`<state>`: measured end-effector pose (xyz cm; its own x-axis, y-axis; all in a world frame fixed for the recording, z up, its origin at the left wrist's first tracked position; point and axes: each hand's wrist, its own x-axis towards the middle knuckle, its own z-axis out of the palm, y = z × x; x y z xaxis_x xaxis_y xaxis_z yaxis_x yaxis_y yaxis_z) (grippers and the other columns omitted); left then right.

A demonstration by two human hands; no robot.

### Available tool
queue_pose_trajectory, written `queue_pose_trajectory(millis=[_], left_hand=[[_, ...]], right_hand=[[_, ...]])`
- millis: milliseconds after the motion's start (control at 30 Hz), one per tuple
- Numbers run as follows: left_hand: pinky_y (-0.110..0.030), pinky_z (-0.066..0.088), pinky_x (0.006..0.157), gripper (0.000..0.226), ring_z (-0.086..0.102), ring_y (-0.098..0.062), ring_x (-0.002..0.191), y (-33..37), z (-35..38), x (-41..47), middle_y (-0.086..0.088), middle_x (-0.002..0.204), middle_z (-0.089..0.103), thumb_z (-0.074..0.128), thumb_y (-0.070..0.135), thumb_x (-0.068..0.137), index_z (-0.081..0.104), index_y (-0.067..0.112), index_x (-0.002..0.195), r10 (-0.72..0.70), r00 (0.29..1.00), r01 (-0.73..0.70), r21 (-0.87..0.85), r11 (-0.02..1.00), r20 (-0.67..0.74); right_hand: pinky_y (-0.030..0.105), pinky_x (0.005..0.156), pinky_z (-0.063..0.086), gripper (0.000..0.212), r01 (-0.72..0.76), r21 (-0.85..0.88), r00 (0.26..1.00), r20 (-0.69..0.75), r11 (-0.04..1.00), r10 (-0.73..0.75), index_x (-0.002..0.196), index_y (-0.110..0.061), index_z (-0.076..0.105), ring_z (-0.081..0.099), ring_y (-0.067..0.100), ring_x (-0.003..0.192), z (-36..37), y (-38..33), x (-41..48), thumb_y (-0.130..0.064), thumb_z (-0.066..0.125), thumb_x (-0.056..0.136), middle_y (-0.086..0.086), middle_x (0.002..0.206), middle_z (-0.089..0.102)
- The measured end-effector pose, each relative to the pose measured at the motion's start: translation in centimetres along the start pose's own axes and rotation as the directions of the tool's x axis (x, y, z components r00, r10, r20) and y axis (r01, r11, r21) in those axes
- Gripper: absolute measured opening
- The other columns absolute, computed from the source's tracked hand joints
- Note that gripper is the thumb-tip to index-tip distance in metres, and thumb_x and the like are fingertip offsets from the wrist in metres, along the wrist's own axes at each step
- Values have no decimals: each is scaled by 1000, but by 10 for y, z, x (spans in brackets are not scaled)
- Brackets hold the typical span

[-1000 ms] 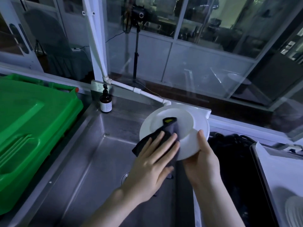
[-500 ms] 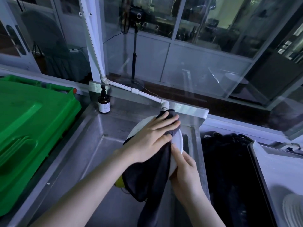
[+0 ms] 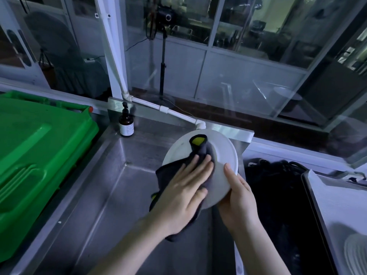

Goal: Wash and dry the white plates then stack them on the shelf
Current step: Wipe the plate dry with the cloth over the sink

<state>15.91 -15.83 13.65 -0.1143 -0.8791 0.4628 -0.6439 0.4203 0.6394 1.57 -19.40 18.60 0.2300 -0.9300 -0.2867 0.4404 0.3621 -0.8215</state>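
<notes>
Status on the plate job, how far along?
Done: a pale stack at far right may be finished plates; unclear. In hand: right hand grips a white plate over the sink, left hand presses a dark cloth on its face. Left: finish wiping, then shelve it.

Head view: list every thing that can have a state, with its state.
white plate, held tilted over the steel sink.
dark cloth, pressed on the plate's face.
left grip, fingers flat on the cloth.
right grip, thumb on the plate's face, holding its rim.
pump bottle, upright on the sink ledge.
green bin, lid down.
</notes>
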Motion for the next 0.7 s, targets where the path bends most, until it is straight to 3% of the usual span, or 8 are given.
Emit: queue_pose_trajectory(millis=[67, 233, 367, 467, 600, 700], left_hand=[[-31, 8, 122, 52, 6, -9, 151, -4, -3, 9, 17, 162, 13, 32, 32, 104, 19, 28, 154, 6, 999, -6, -4, 1000, 38], [-46, 12, 122, 51, 3, -16, 152, -22, -19, 20, 9, 160, 14, 42, 13, 103, 22, 24, 148, -195, 981, 194, -72, 978, -7], [-38, 9, 122, 51, 6, -9, 151, 4, -11, 3, 15, 162, 14, 31, 30, 103, 20, 29, 153, -38, 999, 38, 21, 999, 17], [-37, 9, 123, 52, 3, -6, 151, 20, -5, 6, 20, 162, 10, 30, 32, 103, 16, 30, 153, -1, 998, 3, -28, 1000, 61], [-33, 3, 123, 48, -3, -2, 150, 16, -18, 40, 18, 160, 16, 36, 22, 104, 30, 21, 151, -66, 991, 79, -115, 990, 113], [-24, 5, 121, 43, 4, -1, 149, 3, -26, 54, 14, 158, 27, 40, 16, 105, 41, 15, 148, 9, 984, 8, -96, 995, 181]], right_hand=[[33, 72, 61, 40, -23, -5, 1000, 18, 1000, 24, 107, -1, 75, 73, 31, 96, -2, 5, -2, -31, 66, 83, 25, 110, 72], [33, 69, 61, 29, 0, -51, 1000, 7, 999, 1, 94, -4, 79, 75, 30, 90, -3, 1, -5, -28, 69, 80, 23, 103, 75], [36, 77, 62, 36, 26, 31, 1000, 12, 999, -27, 102, 1, 76, 73, 32, 97, -5, -10, 0, -28, 67, 83, 26, 110, 72], [36, 83, 61, 34, 3, 4, 1000, 30, 1000, -3, 107, -2, 76, 72, 32, 100, -2, -1, -2, -27, 63, 87, 25, 112, 72], [30, 63, 54, 23, -8, -121, 999, 30, 993, 12, 82, -10, 78, 67, 25, 76, 6, 16, -10, -28, 66, 79, 21, 86, 69], [27, 58, 53, 24, 0, -167, 998, 68, 986, 12, 76, -10, 76, 66, 20, 66, 3, 17, -15, -33, 69, 73, 16, 75, 69]])
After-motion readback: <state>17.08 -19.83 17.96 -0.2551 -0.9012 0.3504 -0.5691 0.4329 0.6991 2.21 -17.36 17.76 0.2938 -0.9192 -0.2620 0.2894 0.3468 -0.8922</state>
